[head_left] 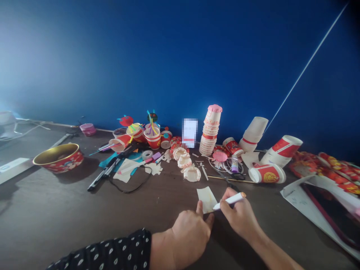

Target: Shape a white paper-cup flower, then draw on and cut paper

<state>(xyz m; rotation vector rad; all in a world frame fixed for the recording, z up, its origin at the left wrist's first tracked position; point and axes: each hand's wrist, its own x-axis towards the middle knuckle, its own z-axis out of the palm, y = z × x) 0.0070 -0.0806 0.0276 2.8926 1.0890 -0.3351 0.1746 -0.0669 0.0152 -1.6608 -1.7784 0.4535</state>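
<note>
Right between the hands, on the bare brown worktop [84, 225]: small cream paper slip [207, 199], lying flat, stained yellowish. Left hand [191, 234] is palm down, fingers loosely curled, with the index finger touching the slip's near edge; can't tell if it's pinching or only pressing. Right hand [239, 213] is closed on a white marker [229, 200] with an orange end, tip at the slip's right edge. Left arm has a dark dotted sleeve [109, 251].

Ahead of the hands: black scissors [225, 178], a wooden skewer [230, 180], crimped paper plates [192, 174], a stack of paper cups [210, 131]. Further right, a red-and-white paper cup [267, 174] lies on its side.

Risks: slip looks held at one edge only, so pen pressure could slide or crease it. Tip sits right at the edge, so a slip of the pen could mark the worktop. Right wrist moving forward could catch the scissors or skewer. Cup on its side could roll if bumped.
</note>
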